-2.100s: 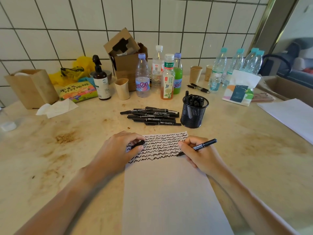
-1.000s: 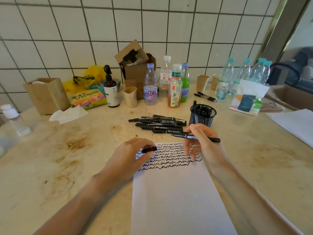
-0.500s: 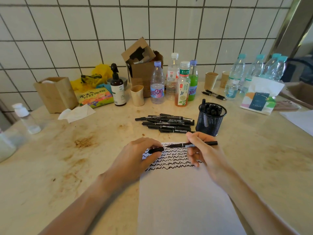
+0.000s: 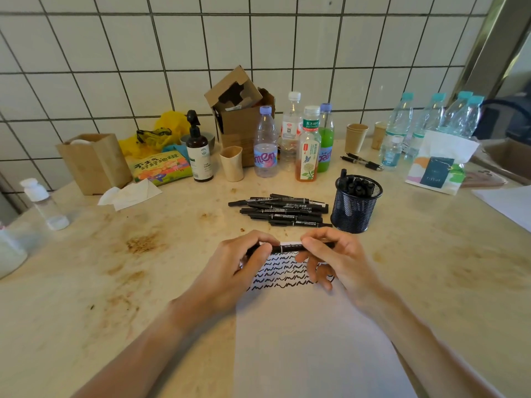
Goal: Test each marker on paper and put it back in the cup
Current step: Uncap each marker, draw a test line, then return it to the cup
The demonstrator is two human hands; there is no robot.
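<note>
I've got both hands together over the top of the paper (image 4: 316, 340). My left hand (image 4: 238, 265) has its fingers curled round the left end of a black marker (image 4: 290, 248), and my right hand (image 4: 333, 259) pinches the right end between thumb and forefinger, its other fingers hanging loosely curled toward the sheet. The marker lies level, running from nine o'clock to three o'clock, held just above the rows of black squiggles (image 4: 284, 271) at the sheet's far edge. I can't tell whether the cap is fully seated; my left fingers cover that end.

Up at one o'clock from my hands stands the black mesh cup (image 4: 356, 208), upright, with several marker ends showing above its rim. At twelve o'clock, just beside the cup on its left, a loose pile of markers (image 4: 283, 211) lies flat on the table (image 4: 143, 282).

Further back at twelve o'clock I see drink bottles (image 4: 307, 145) in a cluster by an open cardboard box (image 4: 238, 116). At two o'clock sits a tissue pack (image 4: 439, 165), with water bottles (image 4: 431, 119) behind it. At ten o'clock there's a brown pump bottle (image 4: 198, 150).
</note>
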